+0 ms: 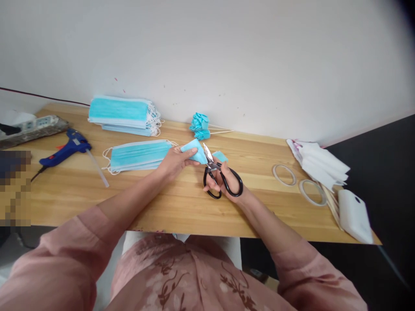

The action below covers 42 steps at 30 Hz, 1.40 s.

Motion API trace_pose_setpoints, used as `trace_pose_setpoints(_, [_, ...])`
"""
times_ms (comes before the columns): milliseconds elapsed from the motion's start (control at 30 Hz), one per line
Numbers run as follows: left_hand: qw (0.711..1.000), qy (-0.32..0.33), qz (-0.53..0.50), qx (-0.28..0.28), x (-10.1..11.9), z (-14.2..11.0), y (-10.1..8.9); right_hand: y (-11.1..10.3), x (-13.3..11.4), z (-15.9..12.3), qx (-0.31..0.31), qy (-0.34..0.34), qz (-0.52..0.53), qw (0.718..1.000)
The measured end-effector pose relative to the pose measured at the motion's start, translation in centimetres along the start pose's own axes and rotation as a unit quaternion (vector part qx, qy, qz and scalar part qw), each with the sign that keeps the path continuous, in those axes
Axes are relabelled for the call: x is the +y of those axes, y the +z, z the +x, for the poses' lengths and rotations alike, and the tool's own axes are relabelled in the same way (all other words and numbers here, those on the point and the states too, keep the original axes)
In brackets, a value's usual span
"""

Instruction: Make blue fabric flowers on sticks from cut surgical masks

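Note:
Between the thumb and fingers of my left hand (177, 162) is a folded piece of light blue fabric (194, 151), like the mask material. My right hand (228, 179) grips black-handled scissors (211, 162), fingers through the loops. The scissor blades are parted and point up beside the right edge of the folded piece. Another small blue piece (220, 157) lies on the table just behind the scissors. Left of my left hand lie a few flat blue face masks (139, 155) with white ear loops. Blue fabric flowers (199, 123) on thin sticks rest beyond my hands.
A stack of masks (118, 110) stands by the wall. At left are a blue glue gun (71, 147) with a glue stick and a power strip (35, 128). Two tape rolls (284, 175), white sheets (324, 162) and a white phone-like device (355, 215) lie on the right of the wooden table (181, 211).

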<state>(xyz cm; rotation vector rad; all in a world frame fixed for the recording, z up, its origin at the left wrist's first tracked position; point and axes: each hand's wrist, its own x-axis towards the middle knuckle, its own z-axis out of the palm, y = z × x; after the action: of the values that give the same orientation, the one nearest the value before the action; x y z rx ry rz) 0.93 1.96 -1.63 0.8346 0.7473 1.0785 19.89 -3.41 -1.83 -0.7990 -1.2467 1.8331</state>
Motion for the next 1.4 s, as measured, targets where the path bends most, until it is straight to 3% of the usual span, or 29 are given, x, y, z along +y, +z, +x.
trace_pose_setpoints(233, [1.0, 0.015, 0.012, -0.02, 0.3, 0.0, -0.1, 0.1, -1.4, 0.0, -0.019, 0.032, 0.0, 0.999])
trace_pose_setpoints(433, [0.999, 0.014, 0.026, -0.022, 0.4, -0.1, 0.2, 0.3, -1.8, 0.9, -0.014, 0.017, -0.01, 1.0])
trace_pose_setpoints(733, [1.0, -0.018, 0.003, -0.02, 0.3, -0.1, 0.1, 0.1, -0.4, 1.4, 0.014, -0.03, 0.0, 0.999])
trace_pose_setpoints(1400, [0.999, -0.03, 0.007, -0.025, 0.1, -0.2, 0.3, 0.1, 0.1, 0.9, 0.033, -0.039, 0.003, 0.999])
